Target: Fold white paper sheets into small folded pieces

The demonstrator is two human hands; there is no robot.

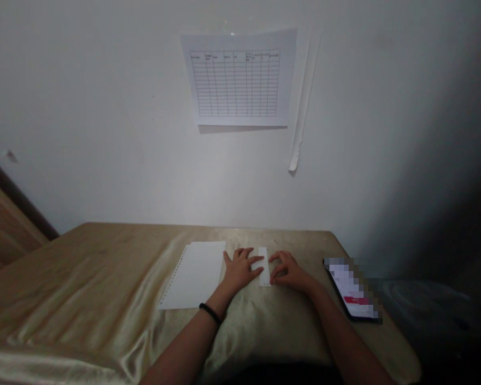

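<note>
A narrow white paper strip lies lengthwise away from me on the cloth-covered table, with small marks or holes along its lower end. My left hand is at the strip's left side, fingers spread and the tips at or just over its left edge. On the opposite side, my right hand has curved fingers, with thumb and forefinger apart near the strip's right edge. Whether either hand presses on the paper is hard to see. Left of my left hand lie white loose-leaf sheets with punched holes down their left edge.
A phone with a lit, blurred-out screen rests near the table's right edge. Wrinkled gold cloth covers the table. A printed grid sheet and a white strip hang on the wall behind.
</note>
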